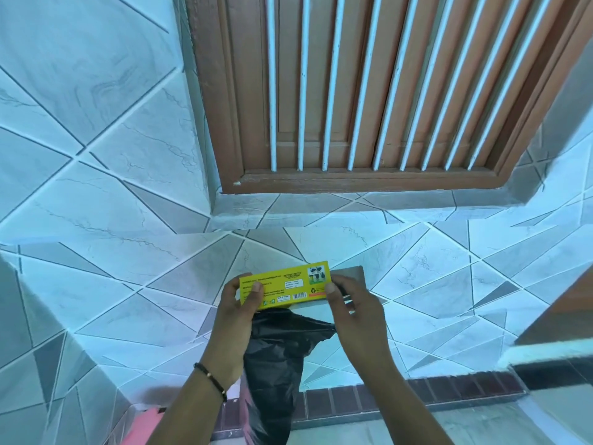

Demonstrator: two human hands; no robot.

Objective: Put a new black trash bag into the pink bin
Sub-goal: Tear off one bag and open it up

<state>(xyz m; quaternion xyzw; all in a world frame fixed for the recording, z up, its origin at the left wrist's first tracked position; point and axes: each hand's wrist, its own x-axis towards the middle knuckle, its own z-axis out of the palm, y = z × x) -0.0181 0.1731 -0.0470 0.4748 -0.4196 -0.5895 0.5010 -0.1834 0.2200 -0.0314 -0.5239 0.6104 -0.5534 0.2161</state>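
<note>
We've got the yellow bag box [284,285] pinched at both ends; left hand [239,311] thumb on its face, right hand [349,308] thumb at the grey flap end; both closed on the box. Black trash bag [279,358] hangs from under the box, below our fingers, between the wrists; can't tell which fingers trap it. Risk: the bag slips free or snags on the box. Pink bin [144,425] sits at the bottom-left frame edge, well below the bag.
</note>
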